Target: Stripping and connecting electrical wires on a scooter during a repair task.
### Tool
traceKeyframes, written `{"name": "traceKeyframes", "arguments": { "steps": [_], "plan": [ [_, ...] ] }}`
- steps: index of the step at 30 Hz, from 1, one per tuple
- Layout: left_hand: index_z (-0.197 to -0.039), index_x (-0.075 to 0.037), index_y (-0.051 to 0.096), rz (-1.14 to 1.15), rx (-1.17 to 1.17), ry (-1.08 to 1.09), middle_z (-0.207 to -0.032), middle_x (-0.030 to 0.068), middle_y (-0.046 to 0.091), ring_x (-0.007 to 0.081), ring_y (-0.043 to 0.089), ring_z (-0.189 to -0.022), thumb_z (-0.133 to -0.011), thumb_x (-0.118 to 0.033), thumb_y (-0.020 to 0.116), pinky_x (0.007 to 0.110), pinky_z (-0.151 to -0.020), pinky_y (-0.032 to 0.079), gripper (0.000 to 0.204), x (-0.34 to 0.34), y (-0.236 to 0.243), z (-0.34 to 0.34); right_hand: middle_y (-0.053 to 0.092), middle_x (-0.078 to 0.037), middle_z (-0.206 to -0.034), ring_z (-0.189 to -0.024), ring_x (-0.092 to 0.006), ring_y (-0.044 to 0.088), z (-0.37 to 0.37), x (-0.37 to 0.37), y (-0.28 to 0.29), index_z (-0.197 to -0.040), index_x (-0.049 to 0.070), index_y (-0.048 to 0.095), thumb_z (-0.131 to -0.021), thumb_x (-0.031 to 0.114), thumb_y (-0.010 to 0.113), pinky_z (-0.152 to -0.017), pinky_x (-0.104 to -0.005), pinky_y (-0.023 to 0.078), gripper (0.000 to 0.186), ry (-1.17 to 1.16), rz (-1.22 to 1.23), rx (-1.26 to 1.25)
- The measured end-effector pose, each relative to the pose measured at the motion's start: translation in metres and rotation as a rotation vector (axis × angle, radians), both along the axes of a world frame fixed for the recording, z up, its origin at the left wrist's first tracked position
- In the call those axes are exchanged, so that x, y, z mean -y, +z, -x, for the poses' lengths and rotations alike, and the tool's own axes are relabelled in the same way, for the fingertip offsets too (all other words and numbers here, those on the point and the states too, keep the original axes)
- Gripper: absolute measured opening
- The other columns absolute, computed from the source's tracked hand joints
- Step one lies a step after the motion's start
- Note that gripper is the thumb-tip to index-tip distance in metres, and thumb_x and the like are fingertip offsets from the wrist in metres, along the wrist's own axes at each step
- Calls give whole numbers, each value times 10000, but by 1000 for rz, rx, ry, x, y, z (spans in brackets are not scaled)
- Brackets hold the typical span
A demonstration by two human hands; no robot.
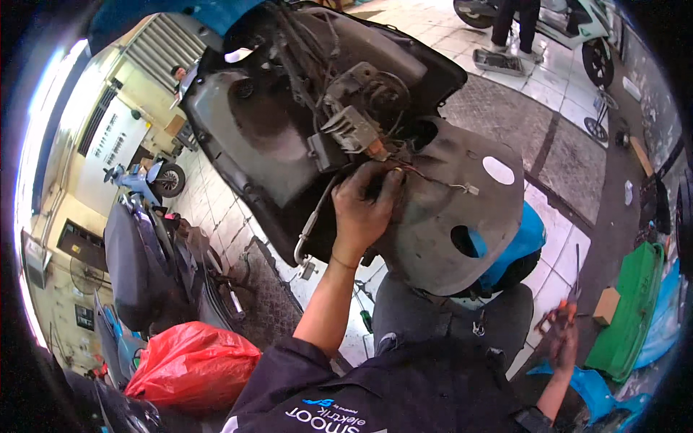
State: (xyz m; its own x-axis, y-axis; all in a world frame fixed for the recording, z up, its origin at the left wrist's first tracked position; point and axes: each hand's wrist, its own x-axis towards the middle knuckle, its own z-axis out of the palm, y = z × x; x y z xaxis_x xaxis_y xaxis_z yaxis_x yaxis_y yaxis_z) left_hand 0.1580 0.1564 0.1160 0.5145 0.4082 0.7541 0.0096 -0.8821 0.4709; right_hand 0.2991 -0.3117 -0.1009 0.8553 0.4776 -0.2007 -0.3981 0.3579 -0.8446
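The person's left hand reaches up into the opened underside of a scooter body, fingers curled and pinching at a bundle of thin wires just below an orange connector and a grey finned electrical unit. The wires sit at the edge of the dark plastic inner panel, where it meets the body cavity. The right hand hangs low at the person's side, blurred, closed around a tool with orange handles (probably pliers or cutters, though the blur hides the head).

To do this step well, the pinch likely wants to stay close to the connector, so that a pull loads the plug and not the thin leads; the grip looks greasy, so a slow, firm hold seems wiser than a tug.

The inner panel crowds the hand from the right, and a pale curved hose runs just beside the wrist. A small white plug dangles on its own lead nearby and could snag. Around the person are a red plastic bag, parked scooters, a green panel and a small cardboard box on the tiled floor.
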Motion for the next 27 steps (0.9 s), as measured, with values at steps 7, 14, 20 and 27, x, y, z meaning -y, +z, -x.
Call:
{"name": "traceKeyframes", "arguments": {
  "steps": [7,14,20,27],
  "plan": [
    [-962,59,678,617,111,-88,-871,20,693,79,587,-748,-951,-131,687,235,-703,477,191,24,15,-18,414,-192,-1521,-1397,-343,421,-13,-132,136,-1539,34,313,-665,223,735,-1151,-479,329,990,342,-210,287],
    [-983,25,692,799,72,-139,-885,6,679,58,566,-773,-928,-179,734,225,-706,462,215,17,12,-23,505,-270,-1351,-1268,-383,490,42,-219,246,-1426,2,450,-722,315,729,-1093,-492,353,819,556,107,673],
    [-980,27,695,792,152,-224,-872,-7,671,54,552,-766,-931,-182,724,226,-689,442,217,20,16,-30,491,-292,-1145,-1107,-464,480,69,-261,245,-1302,28,528,-781,387,659,-940,-587,363,646,244,752,1252],
    [-968,36,703,827,125,-199,-842,2,674,70,553,-740,-926,-170,724,242,-672,463,212,19,17,-22,514,-293,-1197,-1181,-467,478,76,-287,253,-1347,32,508,-784,373,653,-944,-621,373,674,215,763,1175]
  ]
}}
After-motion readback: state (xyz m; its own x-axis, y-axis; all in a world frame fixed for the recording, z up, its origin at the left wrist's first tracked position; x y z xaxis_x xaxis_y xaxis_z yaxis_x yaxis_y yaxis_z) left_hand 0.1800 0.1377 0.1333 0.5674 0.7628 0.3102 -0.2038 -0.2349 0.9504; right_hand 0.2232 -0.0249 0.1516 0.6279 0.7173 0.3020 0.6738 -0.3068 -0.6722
